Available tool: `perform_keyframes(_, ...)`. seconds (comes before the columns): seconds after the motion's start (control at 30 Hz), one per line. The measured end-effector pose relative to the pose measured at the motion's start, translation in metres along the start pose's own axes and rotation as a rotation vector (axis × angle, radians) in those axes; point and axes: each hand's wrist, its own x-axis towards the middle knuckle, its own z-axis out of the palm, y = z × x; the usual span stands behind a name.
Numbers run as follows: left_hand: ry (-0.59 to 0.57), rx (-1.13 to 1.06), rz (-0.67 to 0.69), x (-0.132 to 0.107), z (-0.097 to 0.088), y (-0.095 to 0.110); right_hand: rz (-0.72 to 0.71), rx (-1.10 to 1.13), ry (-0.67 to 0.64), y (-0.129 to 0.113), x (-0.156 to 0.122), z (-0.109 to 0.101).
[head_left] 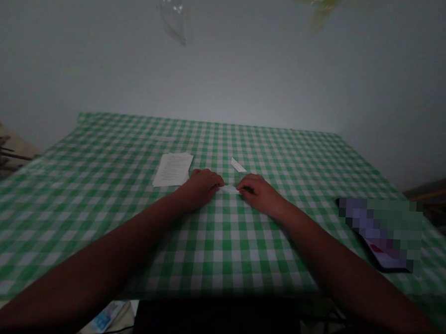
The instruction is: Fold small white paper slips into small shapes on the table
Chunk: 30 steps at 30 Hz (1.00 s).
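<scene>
Both of my hands rest on a green and white checked tablecloth near the middle of the table. A small white piece of paper lies between them. My left hand has its fingers curled and pinched on the paper's left end. My right hand pinches its right end the same way. Most of the paper is hidden under the fingertips.
A printed white sheet lies just left of my left hand. A small white slip sits behind my hands. A dark phone or tablet lies at the right edge. A grey wall stands behind the table.
</scene>
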Motion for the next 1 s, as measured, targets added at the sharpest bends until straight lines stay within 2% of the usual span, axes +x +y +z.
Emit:
perform_keyframes(0.27,0.012,-0.021,-0.070,-0.001,-0.003,0.004,0.161,-0.003,0.126,-0.016,0.002,-0.002)
perform_keyframes(0.47,0.011,-0.020,-0.080,0.000,-0.003,0.004,0.062,-0.060,0.110,-0.022,0.003,0.000)
perform_keyframes(1.0,0.015,-0.029,-0.053,0.001,0.000,0.003,0.048,0.005,0.085,-0.010,0.006,0.006)
